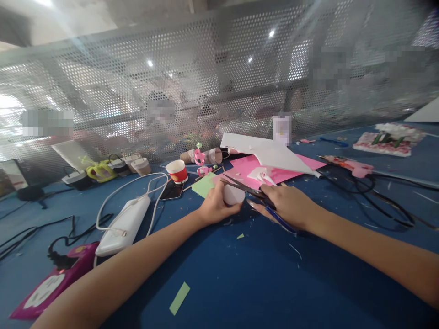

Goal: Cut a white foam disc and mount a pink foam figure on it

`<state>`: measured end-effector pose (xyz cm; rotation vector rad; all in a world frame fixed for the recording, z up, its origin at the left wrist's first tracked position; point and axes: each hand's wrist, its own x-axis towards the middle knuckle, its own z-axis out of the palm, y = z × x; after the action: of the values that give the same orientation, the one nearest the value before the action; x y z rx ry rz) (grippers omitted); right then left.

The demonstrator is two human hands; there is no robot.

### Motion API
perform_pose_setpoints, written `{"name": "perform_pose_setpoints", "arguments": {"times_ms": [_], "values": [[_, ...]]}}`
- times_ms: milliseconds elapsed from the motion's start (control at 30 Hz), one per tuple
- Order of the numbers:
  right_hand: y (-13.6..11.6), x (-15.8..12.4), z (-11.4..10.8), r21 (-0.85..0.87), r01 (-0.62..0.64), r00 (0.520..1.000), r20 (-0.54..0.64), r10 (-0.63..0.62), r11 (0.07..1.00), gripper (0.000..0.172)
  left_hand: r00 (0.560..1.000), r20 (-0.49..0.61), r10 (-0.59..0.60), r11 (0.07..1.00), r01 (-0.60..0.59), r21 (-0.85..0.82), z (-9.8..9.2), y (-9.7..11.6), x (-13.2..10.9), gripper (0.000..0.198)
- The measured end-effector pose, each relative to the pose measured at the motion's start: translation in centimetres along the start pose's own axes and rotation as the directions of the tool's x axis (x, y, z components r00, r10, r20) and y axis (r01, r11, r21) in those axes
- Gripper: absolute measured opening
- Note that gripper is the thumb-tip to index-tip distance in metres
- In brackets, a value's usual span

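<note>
My left hand (215,203) is closed round a small, pale, round piece (234,195) that looks like a cup or paper disc; its exact kind is unclear. In my right hand (290,203) is a pair of scissors (262,195) with dark blades and a blue handle. The blades are apart and point left, reaching over the top of the pale piece. Whether they touch it I cannot tell. Behind both hands lie pink paper (284,167), green paper (204,183) and a large white sheet (267,151).
A red paper cup (177,172) stands by a phone (171,190). To the left lie a white power bank (125,226) with cables and a purple packet (56,285). A pink glue gun (356,166) with a black cord is at right. A perforated metal screen (206,87) closes the back.
</note>
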<state>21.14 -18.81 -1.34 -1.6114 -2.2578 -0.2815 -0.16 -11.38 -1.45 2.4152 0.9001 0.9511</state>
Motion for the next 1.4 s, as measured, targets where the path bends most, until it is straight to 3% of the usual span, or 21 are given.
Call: {"name": "perform_pose_setpoints", "arguments": {"times_ms": [200,467,633,800,1000,1233,1400], "values": [[-0.1,0.2,-0.3,0.034,-0.045,0.999,0.029,0.044,0.998,0.047,1.0,0.012,0.022,1.0,-0.022,0.002,-0.3,0.4,0.2,0.05],[0.5,0.7,-1.1,0.236,-0.194,0.979,-0.017,0.204,0.952,0.047,0.998,-0.039,-0.044,0.999,0.043,-0.024,-0.2,0.3,0.5,0.054],[1.3,0.8,-0.6,0.22,-0.215,0.975,-0.011,0.223,0.951,0.043,0.997,-0.015,-0.082,0.993,0.08,-0.086,0.0,0.3,0.8,0.055],[1.3,0.8,-0.4,0.199,-0.212,0.976,0.002,0.216,0.957,0.043,0.996,-0.072,-0.055,0.991,0.045,-0.125,0.1,-0.5,1.1,0.052],[1.3,0.7,-0.5,0.217,-0.196,0.978,-0.022,0.205,0.956,0.043,0.994,-0.076,-0.077,0.97,0.057,-0.235,0.0,-1.0,1.5,0.065],[0.6,0.7,-0.5,0.095,-0.167,0.986,0.015,0.166,0.981,0.056,0.992,-0.049,-0.12,0.934,0.096,-0.343,0.1,-1.1,1.3,0.074],[0.1,0.5,-0.4,0.054,-0.158,0.987,0.04,0.156,0.986,0.062,0.998,-0.044,-0.046,0.854,0.017,-0.519,0.4,-1.5,1.4,0.072]]}}
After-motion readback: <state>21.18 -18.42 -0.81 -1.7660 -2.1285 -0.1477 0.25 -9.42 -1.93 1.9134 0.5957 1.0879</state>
